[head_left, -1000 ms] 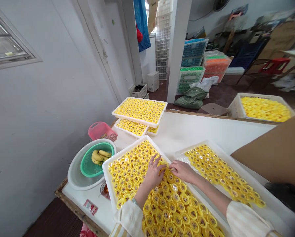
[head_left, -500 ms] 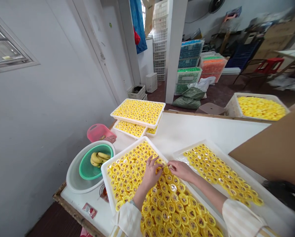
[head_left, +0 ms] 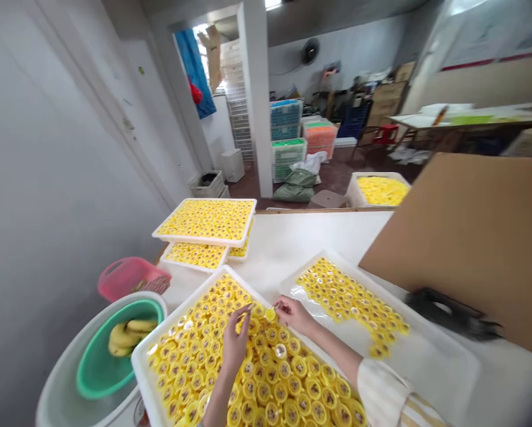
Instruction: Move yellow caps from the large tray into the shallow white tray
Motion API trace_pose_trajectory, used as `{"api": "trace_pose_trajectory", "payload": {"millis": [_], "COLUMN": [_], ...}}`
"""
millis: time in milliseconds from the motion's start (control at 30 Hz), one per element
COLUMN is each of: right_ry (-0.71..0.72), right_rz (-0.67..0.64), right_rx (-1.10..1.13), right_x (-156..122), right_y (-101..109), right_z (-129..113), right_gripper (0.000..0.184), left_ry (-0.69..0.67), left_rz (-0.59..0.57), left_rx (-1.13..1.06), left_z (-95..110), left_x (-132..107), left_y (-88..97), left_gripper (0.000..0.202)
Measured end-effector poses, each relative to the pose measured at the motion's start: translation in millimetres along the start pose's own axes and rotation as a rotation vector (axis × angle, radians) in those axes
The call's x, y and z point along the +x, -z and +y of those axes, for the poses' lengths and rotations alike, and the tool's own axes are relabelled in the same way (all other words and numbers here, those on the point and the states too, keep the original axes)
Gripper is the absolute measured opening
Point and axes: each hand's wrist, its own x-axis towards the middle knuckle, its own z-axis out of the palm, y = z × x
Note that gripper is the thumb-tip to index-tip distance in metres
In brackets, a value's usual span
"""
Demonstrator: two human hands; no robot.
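Yellow caps [head_left: 266,379] heaped in white tray [head_left: 159,330], R hand pinching one

R hand [head_left: 293,314]: fingertips [head_left: 278,307] nearly closed on single cap [head_left: 270,315], gripping its rim at tray's right edge, a neat pinch that clears neighbouring caps. L hand [head_left: 236,341] over tray, fingers part-curled; can't tell if it's holding one. Sparser caps [head_left: 350,302] on 2nd tray [head_left: 426,362], right of it.
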Motion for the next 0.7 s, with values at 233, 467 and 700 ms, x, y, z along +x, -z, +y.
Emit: {"api": "trace_pose_trajectory", "payload": {"millis": [233, 467, 700], "right_ry": [-0.037, -0.081, -0.156], "right_rz": [0.106, 0.136, 0.233], "right_rx": [0.289, 0.538, 0.657], "right_x": [-25.3, -95.3, -163.3], "right_y": [5.2, 19.9, 45.5], "right_z": [-20.9, -63.2, -86.9], "right_gripper": [0.025, 0.045, 0.049], "left_ry": [0.044, -0.416, -0.754], "left_rz": [-0.085, -0.235, -0.308], "left_rx": [-0.061, 0.156, 0.273], "left_z": [25.7, 76.3, 122.4], "left_x": [-14.9, -61.0, -98.1], "left_y": [0.5, -26.4, -41.6], "left_gripper": [0.039, 0.024, 0.031]}}
